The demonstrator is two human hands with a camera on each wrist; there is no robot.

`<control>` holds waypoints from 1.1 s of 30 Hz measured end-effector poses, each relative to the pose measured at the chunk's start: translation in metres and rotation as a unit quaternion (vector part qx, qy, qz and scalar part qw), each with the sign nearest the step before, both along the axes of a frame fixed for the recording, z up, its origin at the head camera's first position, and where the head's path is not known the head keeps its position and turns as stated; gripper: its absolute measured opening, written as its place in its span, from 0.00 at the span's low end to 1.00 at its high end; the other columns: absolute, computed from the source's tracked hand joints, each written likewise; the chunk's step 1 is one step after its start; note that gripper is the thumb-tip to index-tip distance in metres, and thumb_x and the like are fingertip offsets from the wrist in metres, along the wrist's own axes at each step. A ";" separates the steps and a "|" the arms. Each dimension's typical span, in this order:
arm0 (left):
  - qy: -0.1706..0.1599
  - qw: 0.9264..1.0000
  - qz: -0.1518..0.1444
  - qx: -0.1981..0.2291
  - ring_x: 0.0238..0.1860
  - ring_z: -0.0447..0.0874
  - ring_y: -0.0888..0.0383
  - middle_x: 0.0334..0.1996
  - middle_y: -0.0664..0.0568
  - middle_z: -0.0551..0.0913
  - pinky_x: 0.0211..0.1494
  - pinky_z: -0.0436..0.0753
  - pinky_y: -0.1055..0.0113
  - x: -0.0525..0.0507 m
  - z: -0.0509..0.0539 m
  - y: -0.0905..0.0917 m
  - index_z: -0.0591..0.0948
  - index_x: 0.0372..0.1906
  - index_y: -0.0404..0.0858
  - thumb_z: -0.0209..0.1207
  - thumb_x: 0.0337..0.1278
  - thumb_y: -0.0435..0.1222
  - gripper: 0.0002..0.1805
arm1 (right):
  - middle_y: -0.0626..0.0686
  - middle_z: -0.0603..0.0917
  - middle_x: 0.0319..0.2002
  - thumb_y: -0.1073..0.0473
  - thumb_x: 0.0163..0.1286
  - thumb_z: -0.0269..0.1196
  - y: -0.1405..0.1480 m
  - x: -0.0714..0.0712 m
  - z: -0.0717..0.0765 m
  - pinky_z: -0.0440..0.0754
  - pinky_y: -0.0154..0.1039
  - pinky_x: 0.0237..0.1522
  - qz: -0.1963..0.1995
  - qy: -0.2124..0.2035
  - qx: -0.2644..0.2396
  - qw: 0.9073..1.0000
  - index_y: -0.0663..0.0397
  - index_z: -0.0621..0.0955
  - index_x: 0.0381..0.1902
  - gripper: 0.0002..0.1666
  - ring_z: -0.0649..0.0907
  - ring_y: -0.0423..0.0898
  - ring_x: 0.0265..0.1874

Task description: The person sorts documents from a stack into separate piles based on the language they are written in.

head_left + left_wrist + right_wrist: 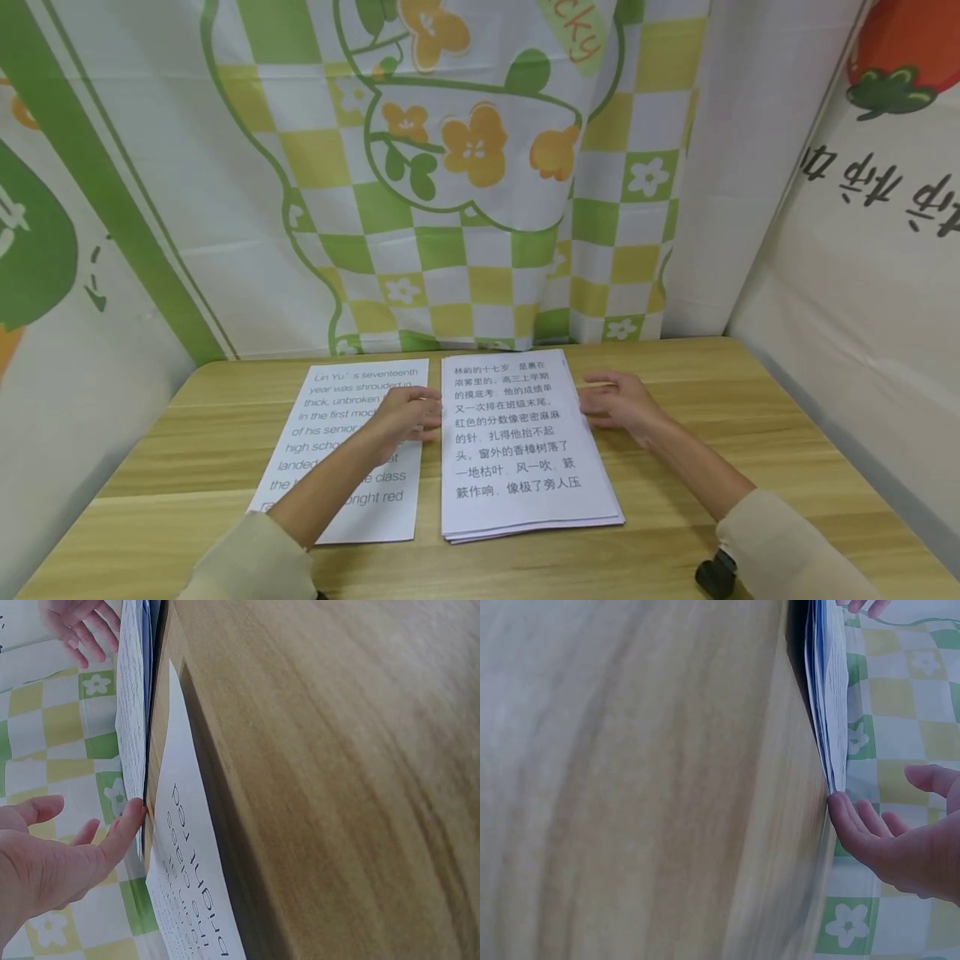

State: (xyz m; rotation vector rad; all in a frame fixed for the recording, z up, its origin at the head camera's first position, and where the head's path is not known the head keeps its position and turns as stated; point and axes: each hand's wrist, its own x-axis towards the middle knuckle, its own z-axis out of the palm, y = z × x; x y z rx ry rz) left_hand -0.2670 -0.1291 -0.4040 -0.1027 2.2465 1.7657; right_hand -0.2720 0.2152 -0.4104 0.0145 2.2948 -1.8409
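Observation:
A stack of printed paper sheets (510, 450) lies on the table, its top sheet covered in Chinese text. At its left edge is my left hand (408, 417), fingers extended, with the forearm crossing a single sheet with English text (375, 508). My right hand (618, 404) is at the stack's right edge. In the right wrist view, the fingertips of the right hand (900, 840) touch the side of the stack (829, 697). In the left wrist view, the left hand (67, 859) has its fingers loosely straight by the stack's edge (133, 697).
The wooden table (750, 433) reaches back to a hanging cloth (450, 275) with a green and yellow checked print. Printed cloth walls (847, 292) rise at both sides. The English sheet lies left of the stack, a narrow gap between them.

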 end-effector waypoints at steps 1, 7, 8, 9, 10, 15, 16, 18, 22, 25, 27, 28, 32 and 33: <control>0.000 1.000 0.000 -0.001 0.61 0.80 0.35 0.65 0.28 0.74 0.57 0.88 0.55 0.000 0.000 0.000 0.72 0.68 0.24 0.53 0.74 0.31 0.24 | 0.76 0.78 0.61 0.71 0.74 0.59 0.000 0.000 0.000 0.87 0.53 0.57 0.001 0.000 0.002 1.000 0.76 0.64 0.73 0.33 0.86 0.61 0.54; -0.002 1.000 -0.006 0.007 0.60 0.81 0.35 0.66 0.27 0.73 0.58 0.88 0.54 0.001 0.002 0.003 0.71 0.68 0.23 0.53 0.74 0.31 0.24 | 0.76 0.78 0.60 0.71 0.74 0.59 -0.001 -0.001 -0.004 0.87 0.51 0.57 0.001 0.000 0.004 1.000 0.76 0.64 0.73 0.33 0.86 0.62 0.54; -0.002 1.000 -0.008 0.009 0.60 0.81 0.35 0.66 0.26 0.72 0.59 0.88 0.53 0.001 0.002 0.003 0.71 0.68 0.23 0.53 0.74 0.31 0.24 | 0.76 0.78 0.60 0.71 0.74 0.59 -0.001 -0.001 -0.004 0.87 0.51 0.57 0.000 0.001 0.004 1.000 0.76 0.64 0.73 0.33 0.86 0.62 0.54; -0.001 1.000 -0.008 0.011 0.60 0.81 0.35 0.66 0.26 0.72 0.59 0.87 0.53 0.001 0.002 0.003 0.71 0.68 0.23 0.53 0.74 0.31 0.24 | 0.76 0.78 0.60 0.71 0.74 0.59 -0.001 -0.001 -0.004 0.87 0.51 0.57 0.001 0.002 0.003 1.000 0.76 0.64 0.73 0.33 0.86 0.61 0.54; 0.000 1.000 -0.008 0.013 0.60 0.81 0.35 0.66 0.26 0.72 0.59 0.87 0.53 0.001 0.002 0.003 0.71 0.68 0.23 0.53 0.74 0.31 0.24 | 0.76 0.79 0.60 0.71 0.74 0.59 -0.001 -0.001 -0.004 0.87 0.51 0.57 0.000 0.003 0.002 1.000 0.76 0.64 0.73 0.33 0.86 0.61 0.54; 0.002 1.000 -0.007 0.015 0.60 0.82 0.36 0.65 0.27 0.74 0.59 0.88 0.54 -0.001 0.001 0.002 0.72 0.67 0.24 0.53 0.74 0.31 0.23 | 0.77 0.78 0.60 0.71 0.74 0.59 0.000 0.000 -0.005 0.87 0.51 0.57 0.000 0.008 -0.008 1.000 0.77 0.63 0.73 0.33 0.87 0.59 0.52; 0.003 1.000 -0.007 0.016 0.60 0.82 0.36 0.64 0.28 0.74 0.59 0.88 0.55 -0.001 0.000 0.001 0.72 0.67 0.24 0.53 0.74 0.31 0.23 | 0.77 0.78 0.60 0.71 0.74 0.59 0.000 0.001 -0.004 0.87 0.51 0.57 0.001 0.009 -0.010 1.000 0.77 0.63 0.73 0.33 0.87 0.59 0.52; 0.006 1.000 -0.006 0.017 0.59 0.82 0.36 0.64 0.28 0.75 0.59 0.87 0.54 0.000 0.000 0.001 0.73 0.67 0.24 0.54 0.73 0.32 0.23 | 0.77 0.77 0.60 0.71 0.74 0.60 0.000 0.002 -0.004 0.87 0.51 0.57 -0.001 0.010 -0.013 1.000 0.77 0.63 0.73 0.33 0.86 0.60 0.52; 0.010 1.000 -0.005 0.016 0.59 0.82 0.37 0.63 0.29 0.76 0.60 0.87 0.52 0.002 -0.002 -0.001 0.74 0.66 0.24 0.53 0.74 0.32 0.22 | 0.78 0.76 0.60 0.73 0.74 0.59 -0.001 0.004 -0.004 0.87 0.52 0.57 -0.007 0.007 -0.026 1.000 0.78 0.62 0.72 0.33 0.85 0.64 0.55; 0.010 1.000 -0.003 0.018 0.58 0.83 0.37 0.62 0.29 0.76 0.59 0.87 0.51 0.004 -0.002 -0.001 0.75 0.65 0.24 0.52 0.75 0.32 0.21 | 0.78 0.76 0.61 0.75 0.73 0.59 -0.002 0.006 -0.004 0.87 0.52 0.57 -0.013 0.002 -0.037 0.999 0.79 0.62 0.72 0.33 0.84 0.64 0.55; 0.007 1.000 0.002 0.026 0.57 0.83 0.37 0.62 0.29 0.76 0.58 0.88 0.51 0.003 -0.003 -0.002 0.75 0.64 0.24 0.52 0.74 0.32 0.20 | 0.78 0.75 0.61 0.76 0.72 0.59 -0.002 0.006 -0.005 0.87 0.51 0.56 -0.016 0.002 -0.042 0.999 0.79 0.62 0.72 0.33 0.85 0.64 0.54; 0.006 0.999 0.004 0.032 0.57 0.83 0.37 0.62 0.29 0.76 0.57 0.88 0.51 0.003 -0.003 -0.002 0.75 0.64 0.24 0.52 0.74 0.32 0.20 | 0.78 0.75 0.61 0.76 0.72 0.59 -0.002 0.006 -0.005 0.88 0.50 0.56 -0.018 0.003 -0.045 0.999 0.79 0.63 0.72 0.33 0.85 0.63 0.53; -0.001 0.998 0.016 0.065 0.57 0.83 0.36 0.62 0.28 0.76 0.54 0.90 0.53 -0.001 -0.002 0.000 0.75 0.63 0.24 0.52 0.74 0.31 0.20 | 0.79 0.74 0.61 0.76 0.72 0.59 -0.001 0.004 -0.004 0.89 0.47 0.53 -0.021 0.014 -0.054 0.998 0.80 0.63 0.72 0.34 0.88 0.57 0.48; -0.002 0.997 0.020 0.072 0.57 0.83 0.36 0.61 0.28 0.76 0.53 0.90 0.53 -0.002 -0.001 0.001 0.75 0.63 0.23 0.52 0.74 0.30 0.20 | 0.80 0.74 0.61 0.76 0.71 0.59 -0.001 0.003 -0.004 0.90 0.45 0.51 -0.022 0.015 -0.056 0.998 0.80 0.63 0.71 0.34 0.88 0.55 0.47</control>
